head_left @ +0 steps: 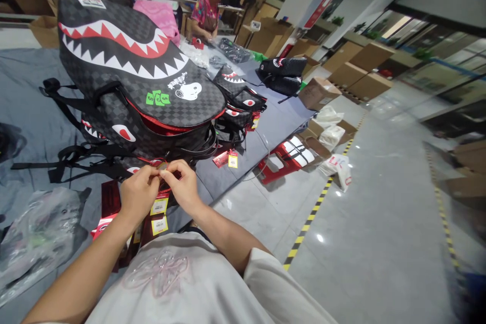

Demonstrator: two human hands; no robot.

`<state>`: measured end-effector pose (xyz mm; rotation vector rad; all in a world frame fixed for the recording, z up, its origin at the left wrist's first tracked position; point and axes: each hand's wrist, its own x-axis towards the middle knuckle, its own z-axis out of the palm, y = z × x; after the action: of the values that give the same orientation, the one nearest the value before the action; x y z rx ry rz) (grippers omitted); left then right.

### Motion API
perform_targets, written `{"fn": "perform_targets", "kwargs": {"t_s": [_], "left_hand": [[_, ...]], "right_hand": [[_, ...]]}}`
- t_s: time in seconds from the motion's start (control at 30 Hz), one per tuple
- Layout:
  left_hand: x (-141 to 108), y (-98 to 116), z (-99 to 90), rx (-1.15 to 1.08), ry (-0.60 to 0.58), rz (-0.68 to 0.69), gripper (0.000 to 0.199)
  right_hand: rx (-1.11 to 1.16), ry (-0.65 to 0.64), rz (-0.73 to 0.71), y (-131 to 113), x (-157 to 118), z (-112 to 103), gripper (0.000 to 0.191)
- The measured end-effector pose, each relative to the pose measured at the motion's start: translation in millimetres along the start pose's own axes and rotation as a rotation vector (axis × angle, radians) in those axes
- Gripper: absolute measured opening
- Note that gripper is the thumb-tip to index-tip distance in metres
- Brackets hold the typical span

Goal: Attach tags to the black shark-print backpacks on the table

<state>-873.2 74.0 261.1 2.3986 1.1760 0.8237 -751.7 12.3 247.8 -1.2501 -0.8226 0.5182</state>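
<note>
Both hands meet at the near edge of a pile of dark checkered bags. My left hand (139,191) is closed, thumb and forefinger pinched. Fingertips of my right hand (181,185) touch it, also in a pinch. What lies between the fingers is too small to make out. Just beneath hang red tags with yellow and white labels (159,206). Beyond the hands lies a large checkered bag (144,81) with a shark-mouth print, its red-edged opening facing me. Black straps (72,159) spread to the left.
Clear plastic bags (45,238) lie at the left on the grey-covered table (224,177). Smaller shark-print bags (243,101) sit farther right. A person (207,15) works beyond. Cartons (319,92) and a red box (283,162) stand beside the table.
</note>
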Motion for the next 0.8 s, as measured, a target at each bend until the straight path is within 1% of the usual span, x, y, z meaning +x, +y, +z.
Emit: {"fn": "perform_targets", "kwargs": {"t_s": [0.03, 0.1, 0.13, 0.17, 0.27, 0.3, 0.4, 0.43, 0.47, 0.53, 0.57, 0.6, 0.7, 0.8], "left_hand": [[-1.0, -0.2, 0.1, -0.021, -0.016, 0.002, 0.016], [-3.2, 0.2, 0.5, -0.102, -0.090, 0.048, 0.021], [-4.4, 0.9, 0.9, -0.124, -0.109, 0.068, 0.022], [-5.7, 2.0, 1.6, -0.114, -0.091, 0.076, 0.022], [-9.7, 8.6, 5.6, 0.023, 0.067, 0.026, 0.016], [-11.2, 12.2, 7.5, 0.038, 0.080, 0.008, 0.015], [-16.9, 28.2, 15.4, 0.030, 0.030, 0.002, 0.021], [-19.3, 35.2, 18.7, 0.048, 0.045, 0.002, 0.023], [-22.0, 42.7, 22.5, 0.087, 0.096, -0.008, 0.023], [-27.8, 58.7, 30.3, 0.196, 0.236, -0.066, 0.019], [-30.9, 66.6, 34.0, 0.234, 0.285, -0.106, 0.017], [-34.0, 74.1, 37.4, 0.252, 0.308, -0.142, 0.016], [-43.2, 93.0, 45.5, 0.248, 0.299, -0.212, 0.022], [-48.8, 104.0, 52.9, 0.334, 0.341, -0.266, 0.026]], "right_hand": [[0.009, 0.000, 0.001, 1.2, 0.3, -0.9, 0.013], [0.023, -0.014, -0.003, 2.9, 1.1, -3.4, 0.013], [0.024, -0.024, 0.000, 3.3, 1.6, -4.8, 0.013], [0.021, -0.037, 0.009, 3.4, 2.2, -6.4, 0.014], [0.011, -0.083, 0.052, 2.3, 4.7, -12.0, 0.018], [0.016, -0.101, 0.061, 2.1, 5.8, -14.6, 0.019], [0.056, -0.171, 0.070, 2.9, 10.0, -25.8, 0.019], [0.072, -0.200, 0.074, 3.4, 11.6, -30.6, 0.018], [0.086, -0.230, 0.079, 4.0, 13.1, -35.8, 0.018], [0.111, -0.287, 0.102, 4.8, 16.0, -46.8, 0.019], [0.123, -0.314, 0.121, 5.0, 17.2, -52.4, 0.019], [0.134, -0.340, 0.141, 5.3, 18.3, -57.7, 0.020], [0.180, -0.408, 0.179, 7.7, 20.6, -70.1, 0.019], [0.272, -0.476, 0.218, 13.2, 22.6, -72.4, 0.018]]}}
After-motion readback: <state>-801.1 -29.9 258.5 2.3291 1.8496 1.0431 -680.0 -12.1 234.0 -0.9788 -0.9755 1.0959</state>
